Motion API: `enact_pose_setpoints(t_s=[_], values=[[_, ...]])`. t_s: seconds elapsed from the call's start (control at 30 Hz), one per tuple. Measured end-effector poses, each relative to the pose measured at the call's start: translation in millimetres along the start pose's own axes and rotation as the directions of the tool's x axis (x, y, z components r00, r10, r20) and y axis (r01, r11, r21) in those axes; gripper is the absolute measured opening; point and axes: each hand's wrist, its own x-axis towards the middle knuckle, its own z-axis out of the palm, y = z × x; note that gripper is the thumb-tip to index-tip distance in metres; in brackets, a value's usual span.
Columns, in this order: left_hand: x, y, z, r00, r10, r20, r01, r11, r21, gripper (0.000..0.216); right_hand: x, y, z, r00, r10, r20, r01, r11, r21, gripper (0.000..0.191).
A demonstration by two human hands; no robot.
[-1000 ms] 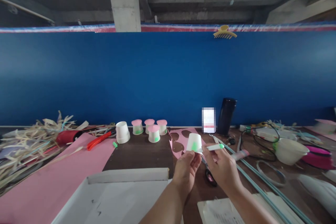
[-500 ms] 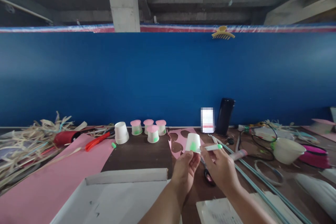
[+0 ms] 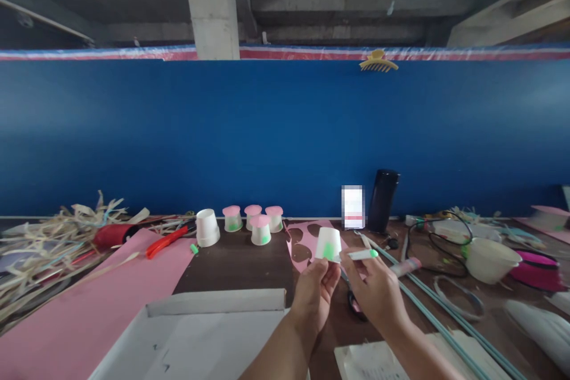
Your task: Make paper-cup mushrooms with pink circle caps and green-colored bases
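My left hand [image 3: 317, 291] grips a white paper cup [image 3: 328, 238] upside down by its rim. A green coloured patch [image 3: 328, 251] shows on the cup's side. In my right hand [image 3: 376, 285] is a white marker with a green end [image 3: 361, 255], its other end pointing at the cup near the rim; whether the tip touches is too small to tell. Behind to the left stand several upturned cups with pink paper tops [image 3: 260, 230] and green patches. A stack of plain white cups [image 3: 207, 228] is beside them, with a small green cap [image 3: 193, 248] close by.
Pink paper with round holes [image 3: 307, 237] lies behind my hands, and scissors [image 3: 355, 306] partly under my right hand. A white box lid [image 3: 214, 332] sits in front left. Right are blue-green rods [image 3: 439, 314], a white bowl [image 3: 490, 260] and a dark bottle [image 3: 383, 200].
The green patch on the cup looks somewhat larger and more even. Both hands hold nearly the same pose, and the whole view has shifted slightly.
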Motion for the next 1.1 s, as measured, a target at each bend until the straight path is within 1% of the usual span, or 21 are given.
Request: enact_pose_setpoints(t_s=[0.1,0.23,0.43,0.5,0.6,0.7,0.93,1.1], values=[[1.1,-0.7,-0.8,1.0,-0.004,0.0,0.004,1.0,0.0,0.012,0.6,0.6,0.2,1.0,-0.023,-0.016,0.022,1.0,-0.005,0.023],[0.8,-1.2,-1.0,0.999,-0.031,-0.024,0.031,0.999,0.01,0.015,6.2,2.1,0.0,0.996,-0.055,-0.075,0.054,0.998,-0.012,0.021],[-1.9,-0.3,-0.2,0.997,-0.068,-0.034,0.07,0.995,0.073,0.018,11.0,7.7,-1.3,0.99,-0.073,-0.117,0.072,0.997,-0.017,0.019],[-1.3,0.2,-0.5,0.997,-0.07,-0.038,0.073,0.995,0.073,0.018,9.7,7.0,-1.5,0.993,-0.054,-0.108,0.052,0.998,-0.021,0.02],[0.0,1.5,-1.1,0.998,-0.052,-0.031,0.053,0.998,0.044,0.017,5.5,2.7,-1.3,0.998,-0.01,-0.057,0.008,0.999,-0.032,0.022],[0.7,2.9,-1.7,0.999,-0.028,-0.024,0.028,1.0,0.009,0.014,1.9,-1.7,-0.6,1.0,-0.012,-0.018,0.011,0.999,-0.046,0.024],[1.4,1.8,-3.3,0.997,-0.064,-0.042,0.065,0.998,0.01,0.017,5.6,-0.5,0.6,0.996,-0.074,-0.051,0.073,0.997,-0.013,0.02],[2.2,0.5,-4.3,0.998,-0.057,-0.024,0.057,0.998,-0.005,0.021,7.4,0.9,0.9,0.997,-0.067,-0.045,0.069,0.997,0.043,0.021]])
